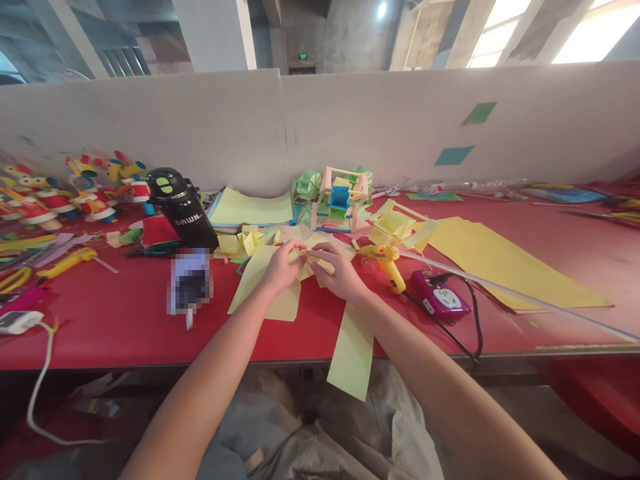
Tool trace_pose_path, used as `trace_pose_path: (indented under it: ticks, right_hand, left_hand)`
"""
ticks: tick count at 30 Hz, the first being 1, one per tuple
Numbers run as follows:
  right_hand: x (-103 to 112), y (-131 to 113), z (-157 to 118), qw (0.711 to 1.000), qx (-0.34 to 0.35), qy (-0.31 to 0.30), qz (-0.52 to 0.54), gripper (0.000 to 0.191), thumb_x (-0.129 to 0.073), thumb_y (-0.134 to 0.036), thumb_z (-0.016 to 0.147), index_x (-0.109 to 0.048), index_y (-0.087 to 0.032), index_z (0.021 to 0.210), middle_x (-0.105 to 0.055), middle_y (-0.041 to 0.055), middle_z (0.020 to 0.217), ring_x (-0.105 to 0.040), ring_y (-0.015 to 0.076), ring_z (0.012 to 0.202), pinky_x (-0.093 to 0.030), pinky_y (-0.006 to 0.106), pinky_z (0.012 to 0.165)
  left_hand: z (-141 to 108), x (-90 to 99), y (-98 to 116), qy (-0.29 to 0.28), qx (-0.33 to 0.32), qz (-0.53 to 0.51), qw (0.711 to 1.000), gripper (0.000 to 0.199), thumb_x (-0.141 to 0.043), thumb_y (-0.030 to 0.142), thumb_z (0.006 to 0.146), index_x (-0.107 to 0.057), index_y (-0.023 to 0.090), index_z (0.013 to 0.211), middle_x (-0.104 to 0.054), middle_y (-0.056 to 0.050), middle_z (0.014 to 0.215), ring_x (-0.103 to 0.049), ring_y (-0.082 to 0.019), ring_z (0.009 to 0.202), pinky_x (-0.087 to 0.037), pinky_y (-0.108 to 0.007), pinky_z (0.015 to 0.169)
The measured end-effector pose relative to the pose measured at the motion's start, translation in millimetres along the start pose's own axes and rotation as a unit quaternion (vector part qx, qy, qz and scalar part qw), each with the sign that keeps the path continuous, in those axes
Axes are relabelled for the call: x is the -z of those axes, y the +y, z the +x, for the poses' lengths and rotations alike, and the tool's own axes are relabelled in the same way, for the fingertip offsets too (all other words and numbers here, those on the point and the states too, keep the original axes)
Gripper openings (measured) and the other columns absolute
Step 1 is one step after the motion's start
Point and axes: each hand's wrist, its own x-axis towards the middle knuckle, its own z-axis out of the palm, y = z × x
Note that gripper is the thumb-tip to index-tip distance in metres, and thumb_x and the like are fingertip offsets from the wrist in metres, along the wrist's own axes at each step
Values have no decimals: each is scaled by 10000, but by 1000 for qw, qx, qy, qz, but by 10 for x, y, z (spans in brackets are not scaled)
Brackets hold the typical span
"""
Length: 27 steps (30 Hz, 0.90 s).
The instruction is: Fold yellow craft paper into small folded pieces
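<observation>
My left hand [286,265] and my right hand [339,268] meet over the middle of the table, fingers pinched together on a small piece of yellow paper [303,271], mostly hidden by the fingers. Under my left hand lies a pale yellow sheet [257,287]. A pale green-yellow strip [353,353] hangs over the table's front edge below my right wrist. Folded yellow paper pieces [250,241] rest to the left of my hands. Just right of my right hand lies a yellow hot glue gun [387,263].
A purple power socket [440,295] with a black cord stands at right, near large yellow sheets [505,260]. A black bottle [181,210] and a phone [190,281] stand at left. Behind my hands is a paper-and-stick frame model [341,198]. A white partition [380,127] closes the back.
</observation>
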Motion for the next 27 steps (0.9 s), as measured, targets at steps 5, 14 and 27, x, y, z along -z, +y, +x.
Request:
trace_pose_path:
  ticks: [5,14,27]
  right_hand:
    - [14,-38,6,1000,-5,-3,9,268,-546,-293,932,-699,-264,1149,-606,107,1155,-574,240,1113,-494,446,963]
    - [39,-68,34,994,-93,43,28,227,-587,-253,841,-610,-180,1055,-661,82,1001,-612,178,825,-497,328,721]
    - [55,-97,67,983,-164,29,83,278,-638,-445,831,-675,-170,816,-637,23,716,-548,138,644,-426,271,586]
  left_hand:
    - [-1,8,42,-23,21,1,1000,137,-620,216,837,-659,194,966,-703,-93,1054,-652,-253,1038,-489,-407,963]
    - [50,19,10,11,62,-47,997,132,-669,218,784,-657,174,908,-693,-73,982,-634,-232,969,-474,-370,920]
    - [15,15,46,0,115,-142,983,215,-722,300,731,-636,187,892,-699,-63,946,-652,-214,885,-511,-318,781]
